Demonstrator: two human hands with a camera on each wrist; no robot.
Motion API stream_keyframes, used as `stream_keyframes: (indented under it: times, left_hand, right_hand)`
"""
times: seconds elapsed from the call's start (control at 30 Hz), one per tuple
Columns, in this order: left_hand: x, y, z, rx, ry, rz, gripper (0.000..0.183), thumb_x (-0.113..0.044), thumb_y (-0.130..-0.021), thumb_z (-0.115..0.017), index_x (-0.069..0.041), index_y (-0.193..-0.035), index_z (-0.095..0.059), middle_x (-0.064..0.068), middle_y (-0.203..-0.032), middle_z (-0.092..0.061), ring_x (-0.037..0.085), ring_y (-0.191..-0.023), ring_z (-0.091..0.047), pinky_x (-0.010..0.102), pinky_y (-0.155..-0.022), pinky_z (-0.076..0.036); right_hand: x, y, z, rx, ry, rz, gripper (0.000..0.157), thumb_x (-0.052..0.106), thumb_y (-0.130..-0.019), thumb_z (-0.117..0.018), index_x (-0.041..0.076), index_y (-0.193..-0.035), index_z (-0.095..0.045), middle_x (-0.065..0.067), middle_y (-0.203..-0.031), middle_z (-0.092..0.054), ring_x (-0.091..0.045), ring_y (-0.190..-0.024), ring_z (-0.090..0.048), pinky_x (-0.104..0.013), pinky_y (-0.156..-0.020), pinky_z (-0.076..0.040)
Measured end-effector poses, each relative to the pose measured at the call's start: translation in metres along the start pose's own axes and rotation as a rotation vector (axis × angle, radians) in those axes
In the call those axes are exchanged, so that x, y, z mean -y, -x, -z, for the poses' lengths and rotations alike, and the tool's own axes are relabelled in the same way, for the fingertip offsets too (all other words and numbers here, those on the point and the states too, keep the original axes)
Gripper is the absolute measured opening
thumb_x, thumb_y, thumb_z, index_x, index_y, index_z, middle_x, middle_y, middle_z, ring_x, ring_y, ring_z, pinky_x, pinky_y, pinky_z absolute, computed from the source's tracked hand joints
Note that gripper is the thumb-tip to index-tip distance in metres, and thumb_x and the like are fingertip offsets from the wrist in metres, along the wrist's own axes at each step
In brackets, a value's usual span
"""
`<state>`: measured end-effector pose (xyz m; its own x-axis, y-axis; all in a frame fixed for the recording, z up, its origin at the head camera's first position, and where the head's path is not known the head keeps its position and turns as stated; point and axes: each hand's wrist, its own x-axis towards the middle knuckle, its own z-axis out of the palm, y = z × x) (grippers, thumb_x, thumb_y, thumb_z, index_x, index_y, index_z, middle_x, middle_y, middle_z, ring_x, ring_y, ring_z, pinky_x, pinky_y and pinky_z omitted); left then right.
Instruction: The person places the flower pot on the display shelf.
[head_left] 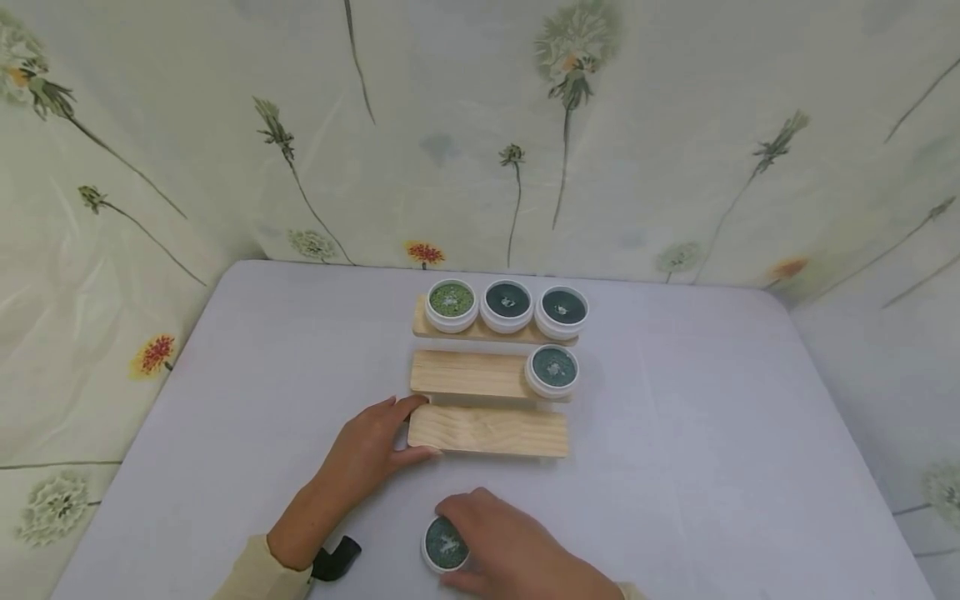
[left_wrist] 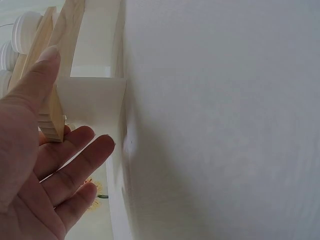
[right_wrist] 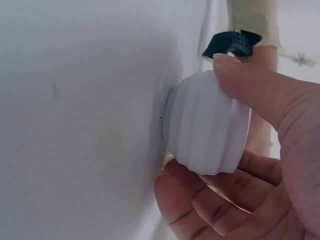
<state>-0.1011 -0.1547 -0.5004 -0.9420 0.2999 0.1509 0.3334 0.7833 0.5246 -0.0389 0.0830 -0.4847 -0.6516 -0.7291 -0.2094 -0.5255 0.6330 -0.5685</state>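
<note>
My left hand (head_left: 363, 446) grips the left end of the lowest step of a three-step wooden display stand (head_left: 487, 432). Its thumb lies along the front edge, with the forefinger behind; the other fingers are loosely spread in the left wrist view. Near the front of the table, my right hand (head_left: 517, 546) holds a small white ribbed pot (right_wrist: 205, 122) between thumb and fingers. Dark green, speckled contents (head_left: 446, 546) show in its top. The pot stands upright, close to the tabletop.
Three white pots (head_left: 507, 300) line the top step, the left one with lighter green contents. Another pot (head_left: 552, 368) sits at the right end of the middle step. White supports (left_wrist: 92, 97) hold up the steps. A floral curtain (head_left: 465, 125) hangs behind the white-covered table (head_left: 690, 433).
</note>
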Motion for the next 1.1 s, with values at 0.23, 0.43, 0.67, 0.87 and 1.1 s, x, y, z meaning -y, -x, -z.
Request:
stream_keyframes:
  times: [0.23,0.43,0.67,0.87,1.1]
  left_hand:
    - [0.001,0.000,0.001,0.000,0.020,0.000,0.069,-0.043,-0.080,-0.090,-0.013,-0.137,-0.064,0.011,-0.127,-0.072,0.042,-0.123,-0.065,0.055,-0.100,-0.054]
    - [0.001,0.001,0.001,-0.007,0.028,-0.017,0.069,-0.041,-0.080,-0.091,-0.011,-0.137,-0.064,0.011,-0.128,-0.072,0.038,-0.122,-0.066,0.053,-0.100,-0.055]
    - [0.001,0.000,0.000,0.003,0.054,-0.011,0.071,-0.038,-0.080,-0.091,-0.007,-0.138,-0.064,0.010,-0.132,-0.070,0.028,-0.122,-0.067,0.047,-0.101,-0.054]
    - [0.001,0.000,0.000,0.017,0.046,0.001,0.071,-0.039,-0.081,-0.090,-0.008,-0.138,-0.064,0.010,-0.130,-0.071,0.032,-0.121,-0.067,0.050,-0.102,-0.054]
    - [0.003,0.000,-0.001,0.010,0.049,-0.012,0.069,-0.040,-0.080,-0.091,-0.010,-0.137,-0.064,0.008,-0.127,-0.073,0.030,-0.119,-0.068,0.049,-0.100,-0.055]
  right_hand:
    - [-0.003,0.003,0.015,-0.126,0.077,0.060,0.056,0.039,-0.088,-0.086,0.017,-0.133,-0.060,0.009,-0.118,-0.063,-0.005,-0.108,-0.057,-0.026,-0.093,-0.054]
    - [0.002,0.005,0.044,-0.311,0.144,0.106,0.063,0.038,-0.086,-0.088,0.014,-0.136,-0.058,0.004,-0.130,-0.061,-0.012,-0.116,-0.058,-0.032,-0.096,-0.054]
    - [0.006,0.003,0.079,-0.506,0.231,0.175,0.068,0.034,-0.081,-0.092,0.009,-0.135,-0.060,-0.003,-0.133,-0.058,-0.017,-0.120,-0.059,-0.033,-0.099,-0.055]
    - [0.006,0.001,0.102,-0.555,0.285,0.160,0.068,0.034,-0.081,-0.093,0.007,-0.134,-0.060,-0.005,-0.130,-0.058,-0.018,-0.115,-0.061,-0.034,-0.093,-0.058]
    - [0.000,-0.004,0.114,-0.645,0.309,0.216,0.070,0.032,-0.082,-0.091,0.000,-0.135,-0.059,-0.012,-0.131,-0.059,-0.026,-0.118,-0.061,-0.041,-0.096,-0.057]
